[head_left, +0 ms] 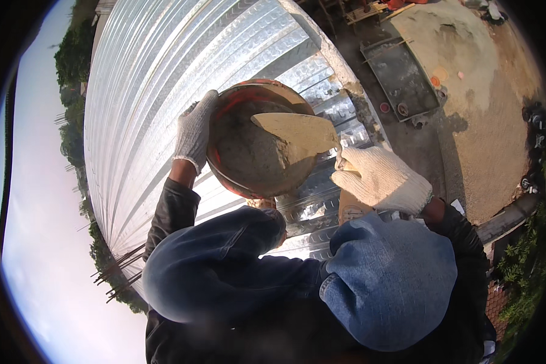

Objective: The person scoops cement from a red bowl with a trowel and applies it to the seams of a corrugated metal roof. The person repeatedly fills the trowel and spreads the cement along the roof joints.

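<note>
**Fig.: Gloved hands w/ mortar pan and trowel above corrugated metal decking**

Head view, looking down past the person's knees. The left hand, in a white knit glove, is clenched on the left rim of a round orange-red pan, fingers wrapped over the edge; the pan is tilted w/ its open side toward the camera. Inside lies grey wet mortar, covering most of the pan's bottom and wall.

The right hand, also in a white knit glove, is closed around a handle that the glove hides; the grip itself cannot be seen in detail. From it a trowel w/ a flat, pointed, mortar-smeared blade reaches left into the pan, its tip resting near the upper middle of the mortar, the blade touching or just above it — cannot tell which.

Pan and both hands are held up in front of the knees, clad in blue denim trousers, over shiny corrugated metal sheeting that fills the upper-left centre of the view. Dark sleeves cover both forearms.

Far below at upper right: a sandy ground area w/ a rectangular grey mixing trough and a pale sand heap. Rusty rebar ends stick out at the sheeting's lower-left edge. Trees and sky at left; green plants at the lower right rim.
</note>
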{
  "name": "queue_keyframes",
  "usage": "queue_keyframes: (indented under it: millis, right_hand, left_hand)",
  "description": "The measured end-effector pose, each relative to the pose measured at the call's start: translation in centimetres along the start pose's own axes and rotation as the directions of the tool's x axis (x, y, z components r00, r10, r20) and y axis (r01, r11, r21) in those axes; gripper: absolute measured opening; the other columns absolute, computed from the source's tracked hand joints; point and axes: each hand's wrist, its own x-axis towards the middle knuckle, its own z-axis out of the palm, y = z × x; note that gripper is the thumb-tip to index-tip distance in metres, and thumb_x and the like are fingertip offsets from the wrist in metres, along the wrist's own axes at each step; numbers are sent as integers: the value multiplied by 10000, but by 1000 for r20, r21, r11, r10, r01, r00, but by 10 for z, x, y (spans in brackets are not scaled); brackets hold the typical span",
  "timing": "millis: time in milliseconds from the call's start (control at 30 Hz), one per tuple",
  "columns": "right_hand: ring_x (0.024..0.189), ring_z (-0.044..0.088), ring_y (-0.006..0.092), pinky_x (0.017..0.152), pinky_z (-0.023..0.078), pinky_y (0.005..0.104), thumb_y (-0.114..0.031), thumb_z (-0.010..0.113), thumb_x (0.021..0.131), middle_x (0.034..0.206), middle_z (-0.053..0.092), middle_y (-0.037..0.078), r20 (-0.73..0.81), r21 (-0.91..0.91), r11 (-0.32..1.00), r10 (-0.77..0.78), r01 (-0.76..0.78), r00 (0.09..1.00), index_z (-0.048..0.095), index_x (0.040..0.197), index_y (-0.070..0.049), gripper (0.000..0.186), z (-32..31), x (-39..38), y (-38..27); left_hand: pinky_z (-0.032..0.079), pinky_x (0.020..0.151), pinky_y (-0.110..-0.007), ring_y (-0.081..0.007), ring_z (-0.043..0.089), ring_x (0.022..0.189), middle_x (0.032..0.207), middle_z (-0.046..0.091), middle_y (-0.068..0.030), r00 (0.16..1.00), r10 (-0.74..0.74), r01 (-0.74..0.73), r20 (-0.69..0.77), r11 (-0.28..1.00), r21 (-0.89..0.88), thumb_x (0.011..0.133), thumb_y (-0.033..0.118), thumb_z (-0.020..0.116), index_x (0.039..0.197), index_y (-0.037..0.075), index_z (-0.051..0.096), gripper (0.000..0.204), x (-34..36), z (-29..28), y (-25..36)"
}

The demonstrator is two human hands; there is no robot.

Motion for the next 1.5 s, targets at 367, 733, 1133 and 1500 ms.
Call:
queue_keyframes:
  millis: [367, 733, 1133, 1500]
  right_hand:
    - [836, 743, 381, 743, 568, 475, -409, 690, 1099, 861, 721, 204, 46, 342, 930, -163, 138, 986, 667, 1018, 0, 417, 79, 51, -26]
    - [710, 765, 281, 654, 596, 389, -369, 719, 1055, 850, 760, 143, 433, 476, 788, 176, -390, 884, 709, 1088, -52, 318, 40, 48, -68]
    - [808, 780, 293, 700, 625, 451, -275, 703, 1040, 890, 744, 107, -131, -444, 888, -194, 117, 972, 700, 1161, -76, 233, 41, 40, -48]
    - [979, 783, 411, 871, 621, 506, -420, 650, 1095, 973, 788, 221, 292, 36, 995, 76, -90, 953, 727, 1155, 5, 436, 35, 57, -75]
  left_hand:
    - [579, 882, -338, -155, 714, 956, 1082, 782, -71, 999, 18, -24, -45, 992, -126, 1106, 370, 709, 1209, 1, 792, 392, 3, 7, -22]
    - [579, 895, -337, -158, 711, 956, 1085, 785, -75, 997, -2, -11, -72, 981, -193, 1107, 358, 709, 1226, -16, 791, 401, -11, -5, -19]
    - [593, 865, -341, -173, 727, 951, 1083, 786, -91, 1000, 3, -3, 3, 987, -162, 1098, 374, 717, 1208, -6, 785, 402, -9, -3, -10]
    - [598, 845, -332, -153, 733, 950, 1090, 787, -74, 1000, 29, -29, -1, 973, -228, 1129, 368, 687, 1228, 15, 779, 378, -2, -25, -41]
